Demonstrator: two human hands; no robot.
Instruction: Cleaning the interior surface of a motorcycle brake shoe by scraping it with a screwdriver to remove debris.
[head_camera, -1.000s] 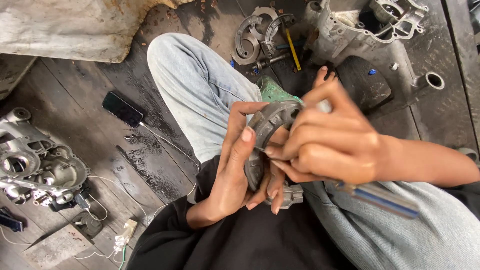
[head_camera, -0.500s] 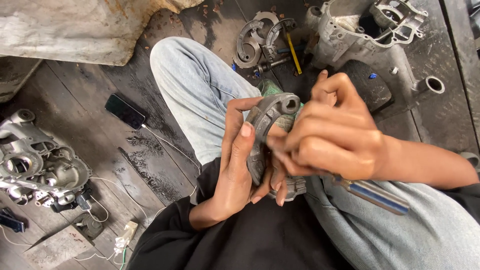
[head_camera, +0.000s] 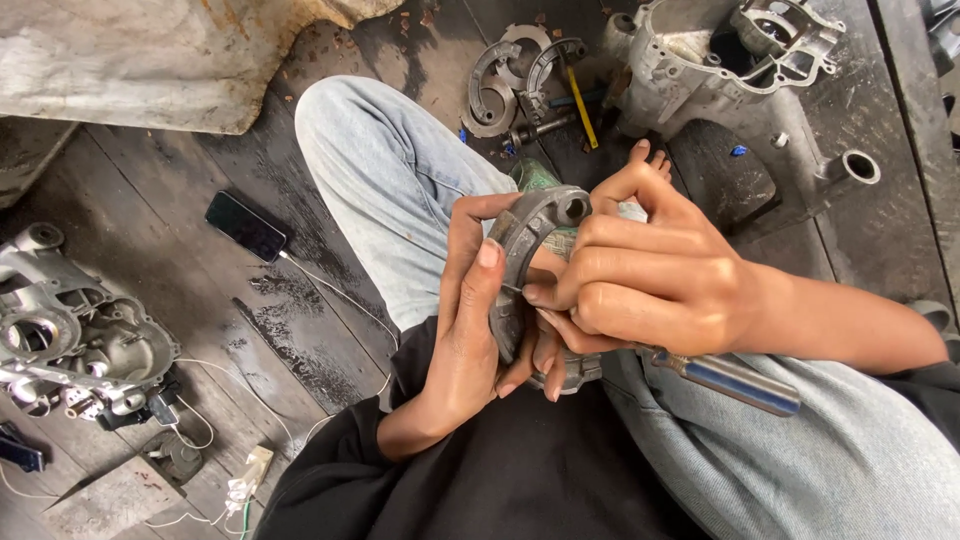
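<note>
My right hand's fingers (head_camera: 600, 265) pinch at the inner edge of the curved grey brake shoe (head_camera: 528, 250) my left hand (head_camera: 465, 340) clamps upright over my lap, so I judge steady bracing matters, blue-handled tool (head_camera: 735, 382) tucked underneath.

- A black phone (head_camera: 246, 226) lies on the dark floor (head_camera: 160, 180), with a thin white wire in it.
- A grey engine case (head_camera: 75, 345) sits at the left.
- Two curved metal shoes (head_camera: 510, 75) lie up top (beside a yellow stick (head_camera: 580, 108)).
</note>
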